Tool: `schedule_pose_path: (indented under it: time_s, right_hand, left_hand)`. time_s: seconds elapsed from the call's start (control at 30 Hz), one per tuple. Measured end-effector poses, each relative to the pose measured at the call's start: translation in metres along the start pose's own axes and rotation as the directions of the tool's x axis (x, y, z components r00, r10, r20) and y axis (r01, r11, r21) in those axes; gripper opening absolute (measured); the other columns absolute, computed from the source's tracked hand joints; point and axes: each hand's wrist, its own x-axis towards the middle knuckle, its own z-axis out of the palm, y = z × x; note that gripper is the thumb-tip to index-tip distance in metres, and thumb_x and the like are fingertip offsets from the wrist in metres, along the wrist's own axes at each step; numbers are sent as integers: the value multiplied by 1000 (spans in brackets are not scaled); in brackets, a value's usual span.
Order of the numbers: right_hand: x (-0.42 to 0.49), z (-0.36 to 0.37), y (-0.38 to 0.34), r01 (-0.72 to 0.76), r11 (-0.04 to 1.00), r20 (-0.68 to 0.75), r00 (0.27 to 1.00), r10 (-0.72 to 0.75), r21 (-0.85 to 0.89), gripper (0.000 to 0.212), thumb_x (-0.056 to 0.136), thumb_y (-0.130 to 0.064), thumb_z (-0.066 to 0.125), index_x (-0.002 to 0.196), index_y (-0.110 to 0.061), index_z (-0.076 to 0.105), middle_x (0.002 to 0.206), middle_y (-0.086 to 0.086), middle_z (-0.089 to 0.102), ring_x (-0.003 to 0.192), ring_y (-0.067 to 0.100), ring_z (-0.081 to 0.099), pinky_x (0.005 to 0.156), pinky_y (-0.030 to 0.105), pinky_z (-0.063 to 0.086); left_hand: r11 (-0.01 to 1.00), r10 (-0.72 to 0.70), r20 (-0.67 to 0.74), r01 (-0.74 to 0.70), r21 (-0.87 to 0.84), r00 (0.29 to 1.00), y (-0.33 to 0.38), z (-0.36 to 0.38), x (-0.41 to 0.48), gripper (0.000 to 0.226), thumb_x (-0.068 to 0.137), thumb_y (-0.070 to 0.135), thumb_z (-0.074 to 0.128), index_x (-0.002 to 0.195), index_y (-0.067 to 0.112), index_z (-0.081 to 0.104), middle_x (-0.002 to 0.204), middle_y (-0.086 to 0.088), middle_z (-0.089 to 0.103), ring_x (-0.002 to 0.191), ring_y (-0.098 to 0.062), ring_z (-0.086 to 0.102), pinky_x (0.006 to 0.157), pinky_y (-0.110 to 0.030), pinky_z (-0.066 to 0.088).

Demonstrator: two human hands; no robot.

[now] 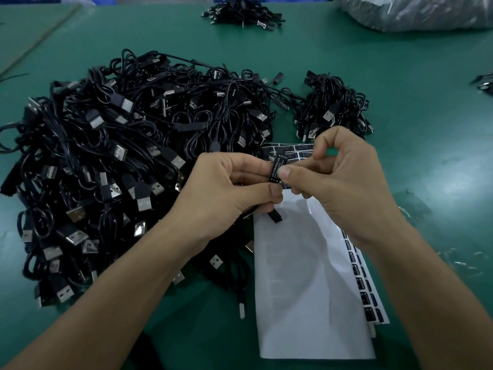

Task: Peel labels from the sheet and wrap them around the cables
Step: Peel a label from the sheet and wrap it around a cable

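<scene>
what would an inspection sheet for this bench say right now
surface: green table
job's things: white label sheet, mostly peeled, black labels left along its right and far edges; one label at the hands
clutter: small shiny bits on the right, too small to tell
grippers: left hand grips a cable; right hand pinches the label
cables: big pile left, small pile behind the sheet, third pile far back
surroundings: plastic bag top right
</scene>
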Motion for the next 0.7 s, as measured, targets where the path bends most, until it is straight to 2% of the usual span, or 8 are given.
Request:
schedule_pose_path:
  time_s: [0.7]
  right_hand:
    - [1, -3, 2, -11, 1000, 23, 1000, 12, -22, 41, 80, -5, 81, 82, -21, 43, 73, 4, 75, 57, 9, 64, 58, 18, 49]
  left_hand:
    - [1000, -6, 8, 6, 1, 1000, 0, 1, 0, 19, 78, -5, 77, 96, 2, 75, 83, -17, 77, 73, -24, 75, 64, -23, 60]
